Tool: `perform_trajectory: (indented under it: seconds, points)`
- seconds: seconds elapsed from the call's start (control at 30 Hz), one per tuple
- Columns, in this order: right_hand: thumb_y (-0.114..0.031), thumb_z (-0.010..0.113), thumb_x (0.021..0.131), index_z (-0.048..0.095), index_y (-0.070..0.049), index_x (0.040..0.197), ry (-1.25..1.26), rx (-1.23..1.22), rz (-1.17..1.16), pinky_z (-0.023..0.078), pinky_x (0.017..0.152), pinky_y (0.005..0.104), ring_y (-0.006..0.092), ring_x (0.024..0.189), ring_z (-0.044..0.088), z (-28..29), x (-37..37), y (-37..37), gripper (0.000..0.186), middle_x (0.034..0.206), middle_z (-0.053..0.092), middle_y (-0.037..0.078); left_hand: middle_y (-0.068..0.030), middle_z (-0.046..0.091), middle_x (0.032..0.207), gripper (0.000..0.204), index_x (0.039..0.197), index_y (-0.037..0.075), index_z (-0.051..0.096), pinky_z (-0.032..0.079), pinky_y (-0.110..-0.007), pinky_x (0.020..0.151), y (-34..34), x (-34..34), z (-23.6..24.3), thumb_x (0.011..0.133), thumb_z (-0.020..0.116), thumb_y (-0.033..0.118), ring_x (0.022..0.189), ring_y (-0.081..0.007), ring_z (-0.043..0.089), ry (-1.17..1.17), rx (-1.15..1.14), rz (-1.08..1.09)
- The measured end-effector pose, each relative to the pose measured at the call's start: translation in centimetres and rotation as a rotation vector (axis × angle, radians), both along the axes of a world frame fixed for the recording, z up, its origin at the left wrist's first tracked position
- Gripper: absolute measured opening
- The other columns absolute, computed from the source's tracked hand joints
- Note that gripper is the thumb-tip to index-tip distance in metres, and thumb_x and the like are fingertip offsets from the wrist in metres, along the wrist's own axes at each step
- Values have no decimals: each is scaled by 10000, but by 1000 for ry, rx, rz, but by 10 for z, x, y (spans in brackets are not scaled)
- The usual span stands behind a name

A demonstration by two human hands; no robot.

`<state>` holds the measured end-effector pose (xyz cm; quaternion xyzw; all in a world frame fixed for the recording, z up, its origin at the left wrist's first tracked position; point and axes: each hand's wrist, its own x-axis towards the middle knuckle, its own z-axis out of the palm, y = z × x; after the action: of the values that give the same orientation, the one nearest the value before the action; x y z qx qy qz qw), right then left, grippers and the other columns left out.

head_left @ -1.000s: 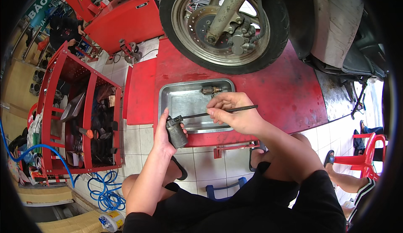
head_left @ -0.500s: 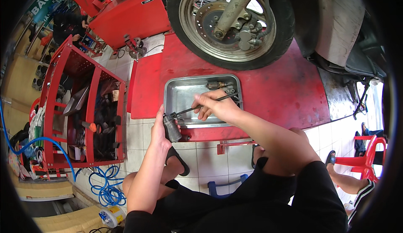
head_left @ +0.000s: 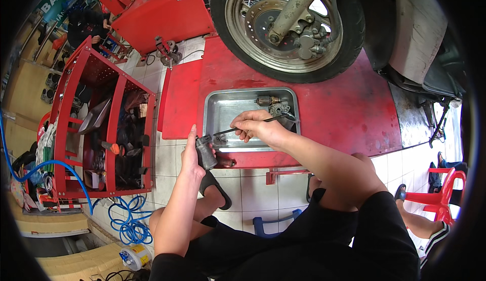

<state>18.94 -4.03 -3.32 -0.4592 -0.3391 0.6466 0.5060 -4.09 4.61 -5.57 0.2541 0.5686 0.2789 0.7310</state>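
My left hand (head_left: 191,153) grips a small dark grey metal cylinder part (head_left: 206,151) just in front of the near-left corner of a shallow steel tray (head_left: 217,110). My right hand (head_left: 259,127) hovers over the tray and pinches a thin dark rod-like tool (head_left: 230,130) whose tip reaches the top of the cylinder. In the tray's far end lie a small motor-like part with copper windings (head_left: 268,100) and a grey metal piece (head_left: 279,110).
The tray rests on a red lift platform (head_left: 349,110) carrying a scooter's front wheel (head_left: 288,25) with brake disc. A red tool cart (head_left: 101,129) stands at left, blue hose (head_left: 129,220) coils on the tiled floor, a red plastic chair (head_left: 438,200) stands at right.
The view shifted slightly. My right hand with the rod moved from the tray's middle back toward the cylinder, and the rod's tip now meets the part in my left hand.
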Motion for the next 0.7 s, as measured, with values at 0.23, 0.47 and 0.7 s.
perform_trajectory:
  seconds: [0.23,0.47,0.7]
  points:
    - [-223,618,974,677,8,1066,-170,-91,-45,526,710,270,107,782,596,-10,-10,3,256,902,664,54,-79,626,670,588,884,47,643,534,-354,500,4,-1,-1,863,687,634,545,-207,625,-22,15,25]
    - [-268,610,931,729,10,1012,-514,26,-207,542,718,346,215,775,687,4,8,4,314,859,725,130,-39,605,660,565,836,119,641,530,-355,546,2,8,12,864,635,683,557,-202,607,-48,9,20]
    - [-224,524,926,715,21,1108,-989,119,-133,533,843,392,354,920,712,13,38,-2,360,906,717,239,-39,611,664,552,838,121,648,522,-352,556,-3,15,32,866,638,672,570,-207,610,-125,4,21]
